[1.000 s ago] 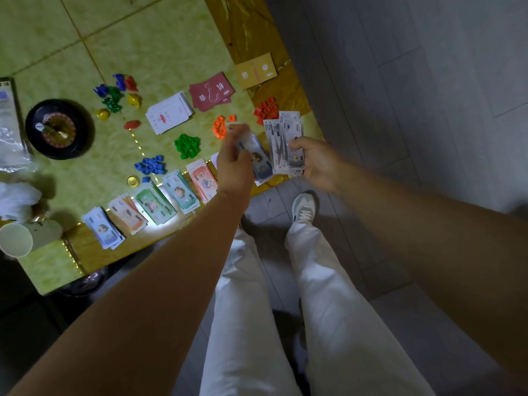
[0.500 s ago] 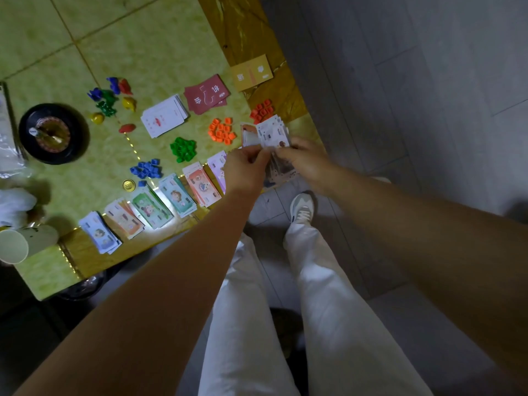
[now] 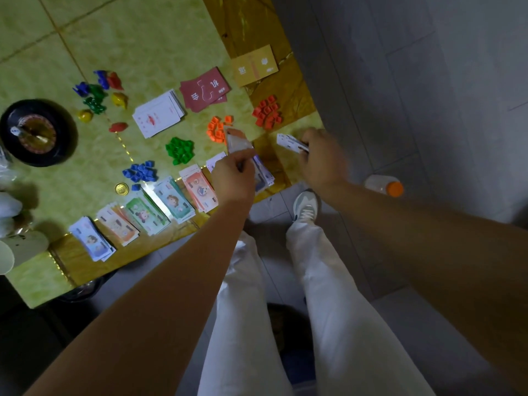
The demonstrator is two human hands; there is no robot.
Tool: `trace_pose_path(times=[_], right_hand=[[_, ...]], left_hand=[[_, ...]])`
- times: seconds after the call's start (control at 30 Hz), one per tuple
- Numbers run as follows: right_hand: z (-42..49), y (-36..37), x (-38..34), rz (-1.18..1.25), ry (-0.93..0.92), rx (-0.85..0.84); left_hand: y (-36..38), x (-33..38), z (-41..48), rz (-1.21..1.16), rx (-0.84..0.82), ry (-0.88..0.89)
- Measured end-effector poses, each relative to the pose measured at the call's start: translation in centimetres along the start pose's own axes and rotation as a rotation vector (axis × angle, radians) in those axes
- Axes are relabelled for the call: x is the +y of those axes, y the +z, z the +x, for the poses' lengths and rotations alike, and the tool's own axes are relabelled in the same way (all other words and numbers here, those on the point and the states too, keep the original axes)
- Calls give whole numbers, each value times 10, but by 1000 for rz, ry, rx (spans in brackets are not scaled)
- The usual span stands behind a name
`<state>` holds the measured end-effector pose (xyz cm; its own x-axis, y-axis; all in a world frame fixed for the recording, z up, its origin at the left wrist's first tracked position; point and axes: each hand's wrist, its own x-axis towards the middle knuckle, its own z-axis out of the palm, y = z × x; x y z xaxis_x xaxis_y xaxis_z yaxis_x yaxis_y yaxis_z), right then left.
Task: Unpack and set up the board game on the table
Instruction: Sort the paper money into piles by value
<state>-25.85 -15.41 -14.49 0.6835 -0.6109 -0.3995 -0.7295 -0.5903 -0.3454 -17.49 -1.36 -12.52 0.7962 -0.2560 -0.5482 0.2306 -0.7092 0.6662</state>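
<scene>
**Sorting play money at the table's near edge**

Since half a second ago, the hands have parted. Left hand pinches one note; right hand grips the remaining wad. Sorted piles lie in a row along the near edge, just left of the left hand, long axes pointing far.
</scene>
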Motion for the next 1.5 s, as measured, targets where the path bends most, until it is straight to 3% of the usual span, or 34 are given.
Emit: trace_pose_path(times=[0.17,0.4,0.57,0.67,0.87,1.03,1.37,1.5], right_hand=[[8,39,-5,-149,-99,23],[11,57,-5,-266,-48,27],[16,43,-8,97,42,-160],[15,41,-15,193,106,-202],[14,53,-21,200,221,-70],[9,72,-21,119,193,88],[7,74,-24,-93,209,106],[5,62,-24,41,151,173]], left_hand=[[4,-15,10,-29,45,47],[5,-29,16,-52,63,53],[0,-26,14,-94,20,67],[-5,-23,13,-177,-15,71],[-13,-33,11,-360,-52,89],[-10,-42,15,-416,-47,-72],[-16,-43,16,-520,-73,-118],[-18,-39,15,-524,-98,-156]])
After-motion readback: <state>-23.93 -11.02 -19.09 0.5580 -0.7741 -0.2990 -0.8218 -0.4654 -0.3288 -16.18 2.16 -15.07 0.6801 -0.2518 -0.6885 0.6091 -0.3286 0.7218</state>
